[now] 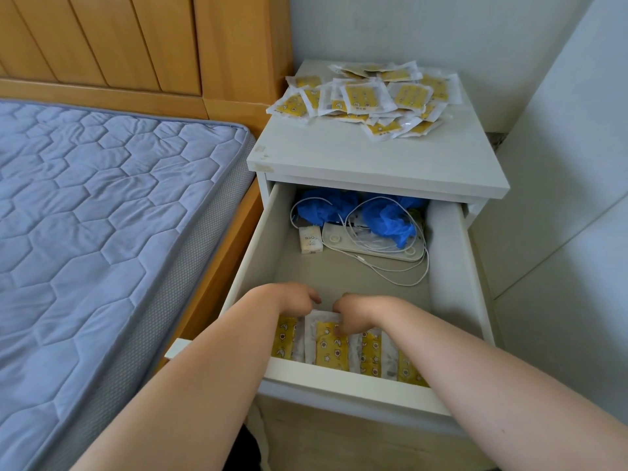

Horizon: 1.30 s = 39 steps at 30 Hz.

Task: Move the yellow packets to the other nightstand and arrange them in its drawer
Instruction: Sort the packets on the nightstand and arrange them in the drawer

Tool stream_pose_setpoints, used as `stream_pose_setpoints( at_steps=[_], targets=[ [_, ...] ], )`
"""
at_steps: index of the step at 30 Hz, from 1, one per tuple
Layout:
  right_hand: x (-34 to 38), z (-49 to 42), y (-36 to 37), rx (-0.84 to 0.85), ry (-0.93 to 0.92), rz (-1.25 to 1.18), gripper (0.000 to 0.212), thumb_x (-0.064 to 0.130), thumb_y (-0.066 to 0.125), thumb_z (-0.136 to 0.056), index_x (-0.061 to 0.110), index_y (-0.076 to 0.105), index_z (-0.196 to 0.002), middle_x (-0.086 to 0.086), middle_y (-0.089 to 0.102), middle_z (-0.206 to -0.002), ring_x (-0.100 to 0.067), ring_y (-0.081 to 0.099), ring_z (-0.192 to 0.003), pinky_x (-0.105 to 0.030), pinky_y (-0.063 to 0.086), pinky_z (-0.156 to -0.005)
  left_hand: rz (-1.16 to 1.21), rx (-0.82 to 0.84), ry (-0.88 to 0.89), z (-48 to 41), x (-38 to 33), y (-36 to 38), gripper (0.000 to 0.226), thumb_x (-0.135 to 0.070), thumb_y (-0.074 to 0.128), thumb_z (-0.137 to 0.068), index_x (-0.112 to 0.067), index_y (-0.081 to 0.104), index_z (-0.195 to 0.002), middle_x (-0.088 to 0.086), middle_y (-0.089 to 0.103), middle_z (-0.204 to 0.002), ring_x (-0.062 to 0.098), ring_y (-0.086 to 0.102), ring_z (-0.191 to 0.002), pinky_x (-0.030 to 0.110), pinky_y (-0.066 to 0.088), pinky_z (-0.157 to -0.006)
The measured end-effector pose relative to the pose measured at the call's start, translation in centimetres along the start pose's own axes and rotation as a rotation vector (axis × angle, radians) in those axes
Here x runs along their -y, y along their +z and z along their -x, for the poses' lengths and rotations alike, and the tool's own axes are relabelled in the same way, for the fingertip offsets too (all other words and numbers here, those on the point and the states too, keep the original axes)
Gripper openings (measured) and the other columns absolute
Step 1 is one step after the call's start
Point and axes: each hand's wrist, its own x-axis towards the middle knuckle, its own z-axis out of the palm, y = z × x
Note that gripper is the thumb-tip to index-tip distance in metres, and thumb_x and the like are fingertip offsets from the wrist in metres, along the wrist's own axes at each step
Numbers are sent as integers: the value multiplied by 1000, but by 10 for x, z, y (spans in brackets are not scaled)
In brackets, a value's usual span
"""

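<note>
Left hand (295, 297) and right hand (356, 314) pinch one yellow packet (331, 348) in the near row of the drawer (452, 266). Loose packets (370, 96) heap on the nightstand (373, 158); cables (407, 266) and blue wads (387, 219) fill the far end.

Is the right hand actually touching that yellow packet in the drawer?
Touching. The head view shows the right hand with fingers curled over the top edge of the middle yellow packet in the drawer.

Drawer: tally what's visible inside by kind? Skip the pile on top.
yellow packets: 4
blue crumpled clumps: 2
white cable tangle: 1
small white box: 1
flat white device: 1
Total: 9 (the arms may hide more packets)
</note>
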Motion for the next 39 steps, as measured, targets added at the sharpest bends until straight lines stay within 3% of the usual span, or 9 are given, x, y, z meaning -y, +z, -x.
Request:
stream_pose_setpoints(
  at_steps=[7,13,17,22,24,28,34,39],
  targets=[
    [-3,-1,-1,-7,12,-48,43,32,65,-86,6,60,-120,-11,64,-113,-28,62,-99,-35,49,-79,-94,19,35,-4,-2,7,56,-31,54,-96,-22,34,-148,1,40,-149,21,40,-135,33,34,-108],
    [-3,-1,0,12,14,24,46,34,70,-82,7,59,-117,-10,62,-111,-24,56,-85,-31,44,-69,-190,-47,52,-9,-8,9,42,-26,54,-96,-15,51,-136,6,56,-134,23,53,-120,32,43,-95],
    [-2,-1,0,8,-5,30,57,45,71,-79,7,58,-119,-11,61,-114,-28,61,-97,-32,47,-74,-206,-76,56,-11,-9,8,39,-25,54,-96,-14,54,-133,7,59,-128,24,55,-115,32,45,-92],
    [-8,10,-5,-18,19,-53,55,45,64,-85,9,55,-126,-9,61,-121,-27,60,-105,-35,50,-86,-137,-141,72,-8,-11,5,39,-27,54,-97,-18,52,-134,5,56,-130,23,55,-115,31,43,-92],
    [-13,18,-10,-75,42,-103,50,39,60,-89,7,55,-127,-10,60,-123,-28,59,-109,-37,50,-91,-86,-199,77,-3,-13,3,38,-25,53,-97,-19,52,-134,5,55,-131,22,58,-111,32,46,-94],
    [-25,39,-21,-278,72,-160,29,22,54,-90,9,60,-115,-10,60,-117,-27,60,-102,-38,50,-84,-70,-287,83,9,-22,-3,39,-22,50,-97,-21,52,-136,4,54,-135,21,54,-118,32,46,-97],
    [-45,84,-41,-587,42,-208,35,17,51,-91,14,55,-126,-7,50,-126,-23,51,-113,-36,46,-91,-86,-470,156,33,-52,-30,40,-17,48,-96,-21,50,-136,3,50,-139,21,48,-125,34,41,-103],
    [-62,114,-74,-819,13,-231,36,15,49,-91,13,53,-127,-4,50,-127,-21,44,-119,-32,41,-92,-13,-680,250,52,-86,-71,40,-12,44,-94,-21,54,-132,1,56,-129,22,52,-117,36,43,-99]
  ],
)
